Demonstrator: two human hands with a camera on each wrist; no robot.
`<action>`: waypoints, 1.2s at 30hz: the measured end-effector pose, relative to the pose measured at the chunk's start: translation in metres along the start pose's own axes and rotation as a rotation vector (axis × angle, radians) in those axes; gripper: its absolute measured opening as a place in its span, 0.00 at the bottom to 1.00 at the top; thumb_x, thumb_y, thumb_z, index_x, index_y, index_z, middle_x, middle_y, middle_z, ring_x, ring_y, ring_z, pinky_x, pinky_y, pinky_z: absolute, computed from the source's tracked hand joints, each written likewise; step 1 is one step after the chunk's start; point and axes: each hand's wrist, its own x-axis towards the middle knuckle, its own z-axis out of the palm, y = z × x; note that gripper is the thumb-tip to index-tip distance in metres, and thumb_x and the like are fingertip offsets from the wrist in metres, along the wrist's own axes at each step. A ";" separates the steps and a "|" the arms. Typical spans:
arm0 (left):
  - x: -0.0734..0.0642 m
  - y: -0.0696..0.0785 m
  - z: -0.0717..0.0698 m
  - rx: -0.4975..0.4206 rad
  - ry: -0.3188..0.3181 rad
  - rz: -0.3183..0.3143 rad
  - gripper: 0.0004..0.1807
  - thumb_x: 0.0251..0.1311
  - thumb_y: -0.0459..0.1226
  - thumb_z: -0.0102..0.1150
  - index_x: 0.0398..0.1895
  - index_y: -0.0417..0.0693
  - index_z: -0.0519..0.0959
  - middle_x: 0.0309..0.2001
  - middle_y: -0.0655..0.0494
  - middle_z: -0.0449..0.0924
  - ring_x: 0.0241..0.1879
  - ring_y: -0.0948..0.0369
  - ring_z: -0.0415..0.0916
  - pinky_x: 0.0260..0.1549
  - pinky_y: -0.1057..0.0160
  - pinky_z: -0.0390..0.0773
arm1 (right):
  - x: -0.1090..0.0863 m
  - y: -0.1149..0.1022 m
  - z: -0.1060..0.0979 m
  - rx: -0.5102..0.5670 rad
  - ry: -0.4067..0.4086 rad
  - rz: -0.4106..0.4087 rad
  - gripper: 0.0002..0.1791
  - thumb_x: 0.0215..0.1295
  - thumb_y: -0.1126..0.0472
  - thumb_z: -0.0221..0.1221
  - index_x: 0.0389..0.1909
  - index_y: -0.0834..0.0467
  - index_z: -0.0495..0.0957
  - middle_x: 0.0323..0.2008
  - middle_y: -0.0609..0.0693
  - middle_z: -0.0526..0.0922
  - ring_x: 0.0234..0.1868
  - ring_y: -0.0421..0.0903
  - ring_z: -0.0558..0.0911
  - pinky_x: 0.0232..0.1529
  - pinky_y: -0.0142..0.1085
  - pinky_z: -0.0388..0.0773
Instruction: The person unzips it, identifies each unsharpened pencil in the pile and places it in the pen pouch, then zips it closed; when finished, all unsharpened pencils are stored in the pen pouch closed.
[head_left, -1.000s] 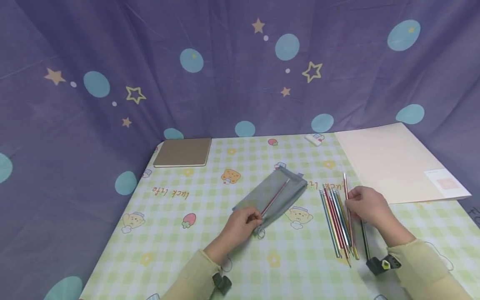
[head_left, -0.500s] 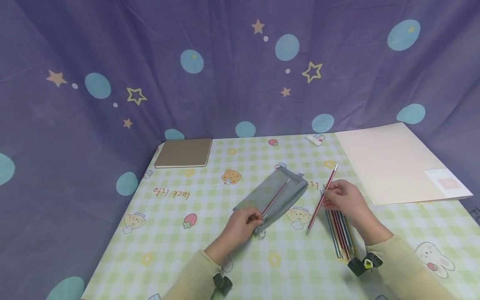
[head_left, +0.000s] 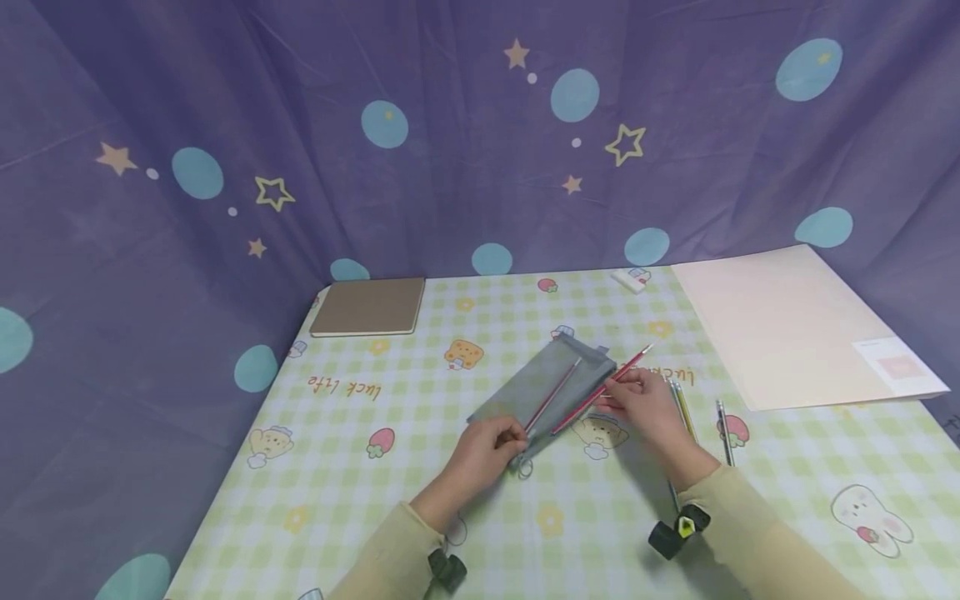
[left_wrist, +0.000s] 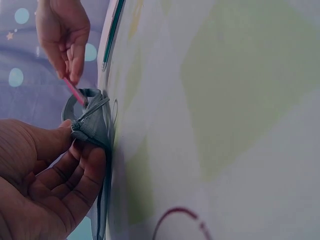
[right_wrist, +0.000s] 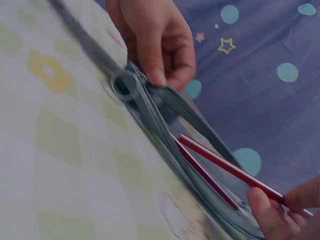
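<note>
Left hand [head_left: 480, 454]: I saw thumb and fingers pinching the grey pouch [head_left: 521, 383] beside its opening.
Right hand [head_left: 645, 404]: curled fingers held 1 red pencil [head_left: 583, 407], tilted, lower end at the pouch's parted mouth.
Grey pouch: lay on the table [head_left: 420, 500], 1 inner pencil [head_left: 555, 395] inside.
Loose pencils [head_left: 685, 408]: lay partly hidden.

Even light casts soft shadows on the tablecloth [head_left: 600, 542], though both wrist views (slightly bluish) look dim.

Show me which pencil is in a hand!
The red pencil in the right hand, at the open grey pouch. Another red one lies inside the pouch; the other visible pencils lie on the table.
</note>
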 end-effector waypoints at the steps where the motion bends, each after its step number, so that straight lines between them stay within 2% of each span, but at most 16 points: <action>1: 0.000 0.000 0.000 -0.002 0.001 -0.001 0.02 0.62 0.35 0.63 0.32 0.48 0.82 0.28 0.65 0.79 0.28 0.69 0.71 0.30 0.68 0.74 | 0.001 0.003 0.003 0.014 0.006 0.017 0.13 0.72 0.69 0.52 0.50 0.74 0.62 0.32 0.56 0.84 0.31 0.43 0.86 0.40 0.35 0.81; 6: -0.001 0.000 0.000 -0.010 0.001 -0.003 0.02 0.63 0.36 0.63 0.32 0.48 0.82 0.28 0.65 0.79 0.29 0.69 0.72 0.31 0.68 0.74 | 0.004 0.015 0.019 0.097 0.034 0.089 0.12 0.72 0.69 0.52 0.48 0.73 0.63 0.25 0.55 0.84 0.27 0.43 0.86 0.37 0.34 0.82; 10: 0.000 0.000 0.000 -0.011 0.003 -0.009 0.03 0.63 0.36 0.63 0.32 0.48 0.82 0.28 0.65 0.79 0.29 0.68 0.73 0.32 0.67 0.74 | 0.005 0.023 0.030 0.148 0.017 0.136 0.10 0.71 0.70 0.52 0.45 0.72 0.63 0.23 0.55 0.84 0.25 0.42 0.85 0.33 0.32 0.82; 15: 0.001 0.001 0.000 0.000 0.010 0.001 0.02 0.61 0.35 0.64 0.31 0.48 0.81 0.28 0.64 0.80 0.28 0.68 0.72 0.32 0.68 0.73 | 0.005 0.030 0.042 0.167 0.027 0.156 0.10 0.69 0.73 0.52 0.45 0.76 0.66 0.22 0.56 0.83 0.24 0.42 0.85 0.32 0.32 0.82; 20: 0.000 0.002 -0.001 0.020 0.006 0.025 0.02 0.61 0.35 0.64 0.31 0.47 0.82 0.29 0.64 0.80 0.29 0.69 0.71 0.32 0.67 0.73 | 0.007 0.032 0.053 0.141 0.054 0.171 0.15 0.66 0.74 0.53 0.50 0.81 0.69 0.22 0.55 0.83 0.24 0.42 0.84 0.32 0.32 0.82; 24: 0.000 0.002 -0.001 0.025 -0.004 0.039 0.02 0.61 0.35 0.64 0.31 0.47 0.81 0.29 0.64 0.80 0.29 0.69 0.71 0.32 0.67 0.73 | 0.006 0.029 0.056 0.120 0.045 0.181 0.20 0.67 0.74 0.53 0.56 0.81 0.66 0.24 0.55 0.84 0.26 0.41 0.84 0.35 0.32 0.82; 29: 0.001 0.003 -0.002 0.024 -0.008 0.034 0.02 0.61 0.35 0.64 0.31 0.48 0.81 0.29 0.64 0.81 0.29 0.69 0.72 0.32 0.67 0.73 | 0.005 0.027 0.057 0.069 0.018 0.175 0.23 0.69 0.72 0.52 0.60 0.80 0.64 0.33 0.59 0.84 0.30 0.42 0.84 0.39 0.33 0.81; 36: 0.002 0.002 -0.001 0.020 -0.010 0.021 0.02 0.61 0.35 0.64 0.31 0.48 0.81 0.28 0.64 0.80 0.28 0.69 0.71 0.32 0.67 0.73 | 0.002 0.025 0.057 0.042 -0.029 0.145 0.21 0.66 0.75 0.50 0.58 0.80 0.66 0.39 0.67 0.83 0.34 0.46 0.85 0.41 0.35 0.81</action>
